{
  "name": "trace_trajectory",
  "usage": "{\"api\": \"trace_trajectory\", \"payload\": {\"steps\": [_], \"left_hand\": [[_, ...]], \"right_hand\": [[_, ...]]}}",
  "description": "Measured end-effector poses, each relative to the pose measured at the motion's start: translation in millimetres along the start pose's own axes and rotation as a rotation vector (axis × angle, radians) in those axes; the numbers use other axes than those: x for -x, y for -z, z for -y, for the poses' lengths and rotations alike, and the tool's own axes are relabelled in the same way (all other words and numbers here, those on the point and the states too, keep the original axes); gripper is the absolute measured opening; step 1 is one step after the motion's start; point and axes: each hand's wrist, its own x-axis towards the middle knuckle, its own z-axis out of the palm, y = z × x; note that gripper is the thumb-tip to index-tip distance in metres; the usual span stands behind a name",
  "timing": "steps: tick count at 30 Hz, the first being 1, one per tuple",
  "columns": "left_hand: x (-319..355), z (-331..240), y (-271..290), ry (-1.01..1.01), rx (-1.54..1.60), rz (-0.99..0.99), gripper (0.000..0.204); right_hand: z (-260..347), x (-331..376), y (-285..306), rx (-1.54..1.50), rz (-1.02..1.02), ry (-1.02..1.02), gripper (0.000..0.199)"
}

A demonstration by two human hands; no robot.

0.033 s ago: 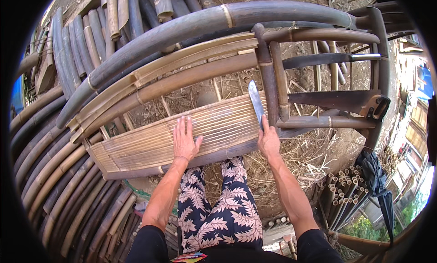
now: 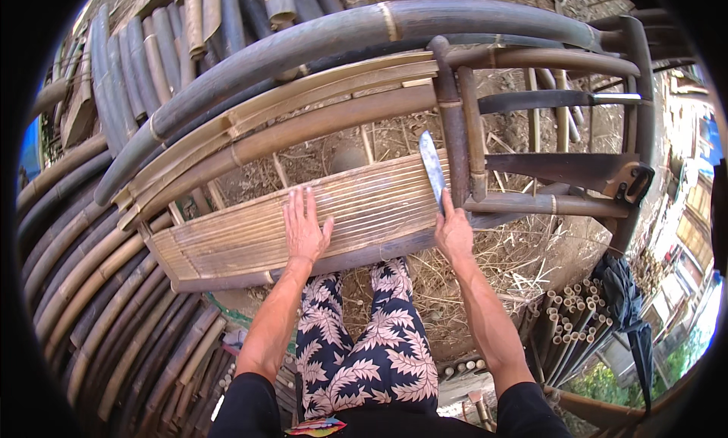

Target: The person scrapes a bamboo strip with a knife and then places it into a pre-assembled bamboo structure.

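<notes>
Standing over the work, the person shows patterned trousers [image 2: 364,354] at the bottom of the view, with both forearms reaching up from the lower edge. Just beyond the knees lies a slatted bamboo panel [image 2: 250,229], resting across a rough frame of poles. The left hand [image 2: 305,229] lies flat on the slats near the panel's middle, fingers spread and relaxed, gripping nothing, only pressing down. The right hand [image 2: 453,233] is clenched around the handle of a knife [image 2: 432,169] at the panel's right end, the blade pointing away and lying close beside an upright post [image 2: 453,119].

To do this well, I judge the flat hand should keep firm weight on the slats so the panel does not slide, and stay well to the side of the blade's line. The knife looks best guided along the panel's edge in short, controlled strokes directed away from the body, without letting the tip catch the post.

Farther off, a thick curved bamboo pole [image 2: 303,43] arches over the frame, a saw [image 2: 576,169] rests on the rails at right, and stacked bamboo poles [image 2: 91,286] fill the left side.
</notes>
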Motion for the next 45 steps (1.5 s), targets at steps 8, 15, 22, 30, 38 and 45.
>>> {"api": "trace_trajectory", "payload": {"steps": [8, 15, 22, 30, 38, 45], "left_hand": [[-23.9, 47.7, 32.8, 0.136, -0.028, 0.329, 0.098], [-8.7, 50.0, 26.7, 0.16, -0.018, 0.267, 0.09], [12.4, 131.5, 28.8, 0.205, 0.212, 0.0, 0.077], [59.8, 339.8, 20.0, 0.419, 0.054, -0.101, 0.071], [74.0, 359.8, 13.8, 0.385, 0.246, -0.141, 0.072], [75.5, 371.8, 10.3, 0.335, 0.491, -0.125, 0.075]], "right_hand": [[42.6, -39.0, 110.3, 0.296, 0.045, 0.223, 0.064], [24.0, -43.8, 80.0, 0.327, 0.188, 0.287, 0.058], [5.4, 8.2, 31.6, -0.07, 0.082, 0.285, 0.069], [271.3, 148.2, -13.0, -0.079, 0.341, 0.43, 0.074], [614.4, 141.7, -158.5, 0.268, 0.713, 0.893, 0.06], [744.7, 116.8, -295.3, 0.17, 0.682, 0.812, 0.06]]}}
